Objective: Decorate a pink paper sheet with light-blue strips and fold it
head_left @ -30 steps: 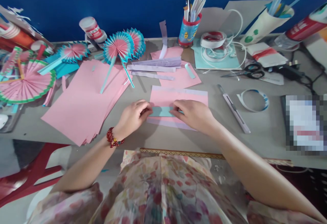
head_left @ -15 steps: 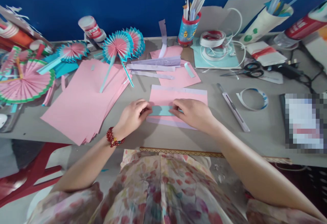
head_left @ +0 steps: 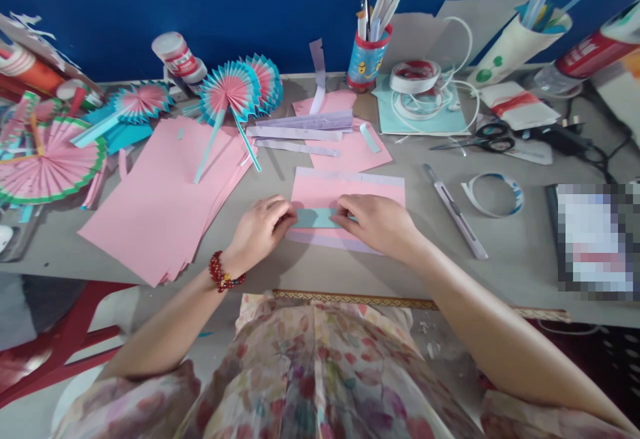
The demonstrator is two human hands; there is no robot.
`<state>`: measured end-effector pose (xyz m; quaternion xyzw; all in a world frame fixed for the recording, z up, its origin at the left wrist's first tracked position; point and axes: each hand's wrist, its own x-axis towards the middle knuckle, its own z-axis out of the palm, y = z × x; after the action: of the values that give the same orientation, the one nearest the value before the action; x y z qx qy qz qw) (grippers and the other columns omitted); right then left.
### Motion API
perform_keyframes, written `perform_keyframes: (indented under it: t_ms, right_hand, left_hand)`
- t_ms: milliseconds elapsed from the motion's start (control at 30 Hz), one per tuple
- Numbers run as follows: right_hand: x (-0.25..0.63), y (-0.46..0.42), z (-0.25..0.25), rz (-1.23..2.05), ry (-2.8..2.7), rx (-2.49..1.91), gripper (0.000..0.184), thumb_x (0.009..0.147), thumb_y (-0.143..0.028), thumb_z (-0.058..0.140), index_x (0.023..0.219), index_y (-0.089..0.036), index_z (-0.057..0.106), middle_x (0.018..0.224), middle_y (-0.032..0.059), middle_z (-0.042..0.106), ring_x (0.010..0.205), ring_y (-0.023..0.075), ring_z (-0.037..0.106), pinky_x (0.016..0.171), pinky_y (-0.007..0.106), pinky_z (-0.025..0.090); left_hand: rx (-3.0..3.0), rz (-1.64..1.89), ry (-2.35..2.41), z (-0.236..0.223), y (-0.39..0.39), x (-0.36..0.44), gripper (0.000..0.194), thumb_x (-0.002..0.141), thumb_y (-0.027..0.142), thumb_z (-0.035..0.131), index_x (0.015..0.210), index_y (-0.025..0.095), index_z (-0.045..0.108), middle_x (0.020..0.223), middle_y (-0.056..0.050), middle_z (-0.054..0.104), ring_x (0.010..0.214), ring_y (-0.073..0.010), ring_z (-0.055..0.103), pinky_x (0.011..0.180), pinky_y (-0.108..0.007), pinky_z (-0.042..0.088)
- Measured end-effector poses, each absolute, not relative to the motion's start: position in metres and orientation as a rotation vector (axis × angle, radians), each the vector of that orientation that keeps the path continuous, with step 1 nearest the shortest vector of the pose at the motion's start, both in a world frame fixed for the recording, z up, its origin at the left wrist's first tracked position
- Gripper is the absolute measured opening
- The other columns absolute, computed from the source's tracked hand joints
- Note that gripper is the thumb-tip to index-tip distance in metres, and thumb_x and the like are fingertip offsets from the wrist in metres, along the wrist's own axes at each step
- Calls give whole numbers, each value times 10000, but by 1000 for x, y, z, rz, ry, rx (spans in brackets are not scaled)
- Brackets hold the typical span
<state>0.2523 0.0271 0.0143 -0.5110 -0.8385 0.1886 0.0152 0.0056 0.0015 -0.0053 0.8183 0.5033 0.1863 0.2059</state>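
Observation:
In front of me on the table lies a pink sheet of paper [head_left: 320, 191] with lavender bands along its far and near edges. A light blue paper strip [head_left: 315, 218] runs across its middle. My left hand [head_left: 263, 229], wearing a red bead bracelet [head_left: 223, 272], pinches the strip at its left end. Farther along, my right hand [head_left: 377, 224] is closed on the same strip, thumb and fingers together, and hides its right part. Lavender paper strips [head_left: 303, 127] and another pink piece [head_left: 333, 154] lie beyond the sheet.
Left of my hands is a stack of pink paper [head_left: 165, 185], with folded paper fans [head_left: 230, 89] behind. To the right lie a utility knife [head_left: 455, 211], a tape roll [head_left: 495, 195] and scissors [head_left: 493, 137]. A pen holder [head_left: 369, 59] stands at the back.

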Motion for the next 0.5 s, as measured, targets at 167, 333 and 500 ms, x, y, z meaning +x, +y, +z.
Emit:
perform_keyframes:
  t_ms: [167,333,500]
  right_hand:
    - [253,27,15,605,-2596,-1583,139,951,-322,568,918,-208,641,907,17,728,788,175,634,603,266,301]
    - [256,29,18,707,-2566,-1567,124,945,-322,567,908,-222,632,921,15,730,809,181,641,620,260,329]
    - [264,34,17,776,-2531,-1491,83,920,-287,600,872,-221,612,899,7,721,824,181,638,674,260,359]
  left_hand:
    - [2271,506,1403,-6,2,5,155,990,251,526,869,187,597,875,-20,632,791,-171,582,736,-275,411]
    - [2280,532,1398,-6,1,5,140,983,241,539,865,191,597,866,-15,632,786,-170,581,740,-279,418]
    - [2276,542,1402,-6,1,6,139,981,234,539,865,191,601,883,-19,640,795,-171,587,746,-281,422]
